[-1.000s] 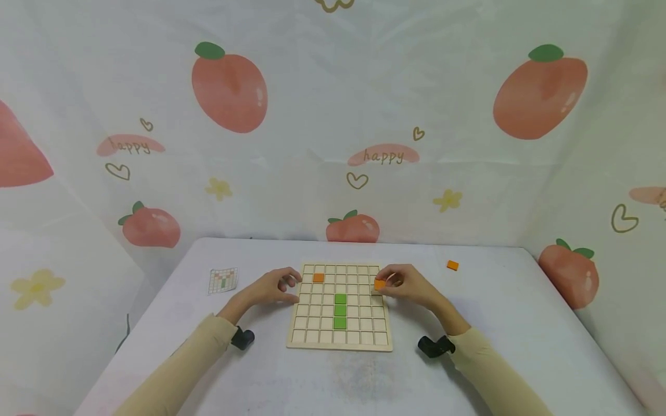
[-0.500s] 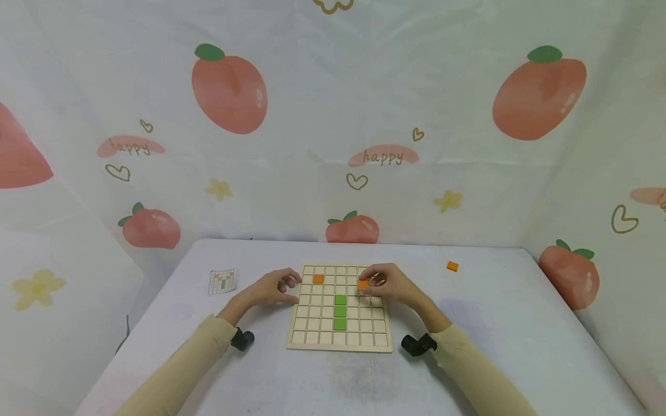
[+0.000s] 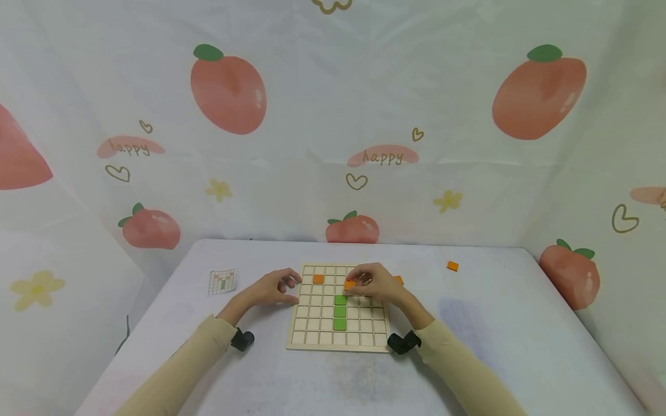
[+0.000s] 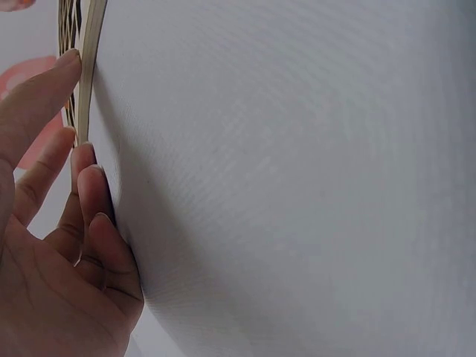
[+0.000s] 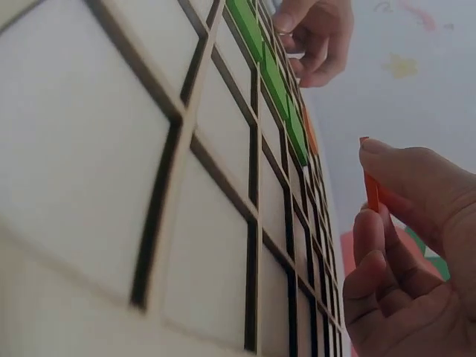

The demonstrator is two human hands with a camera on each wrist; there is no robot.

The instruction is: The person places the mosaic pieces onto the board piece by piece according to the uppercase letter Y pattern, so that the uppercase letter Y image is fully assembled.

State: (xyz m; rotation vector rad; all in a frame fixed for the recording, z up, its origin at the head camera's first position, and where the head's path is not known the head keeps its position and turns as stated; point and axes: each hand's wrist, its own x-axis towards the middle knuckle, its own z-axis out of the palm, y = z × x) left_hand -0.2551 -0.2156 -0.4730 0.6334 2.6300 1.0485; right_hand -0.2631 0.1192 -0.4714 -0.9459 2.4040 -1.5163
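A square wooden grid board (image 3: 312, 337) lies on the table with three green tiles (image 3: 340, 312) in one column and one orange tile (image 3: 318, 279) at its upper left. My left hand (image 3: 270, 287) is at the board's left edge. In the left wrist view its thumb and fingertips touch that edge, the other fingers bent. Over the upper middle of the board, my right hand (image 3: 380, 282) pinches another orange tile (image 3: 350, 285) between thumb and fingers. The right wrist view shows this tile (image 5: 371, 182) edge-on, raised off the grid.
Just right of the board, a further orange tile (image 3: 398, 279) is partly covered by the right hand. One more orange tile (image 3: 452, 266) lies at the back right of the white table (image 3: 520, 323). A small paper pattern card (image 3: 222, 281) rests at the left.
My right hand has moved left with its orange tile, from the board's right edge to above the upper middle. The orange tile behind it came into view. The left hand stays put.
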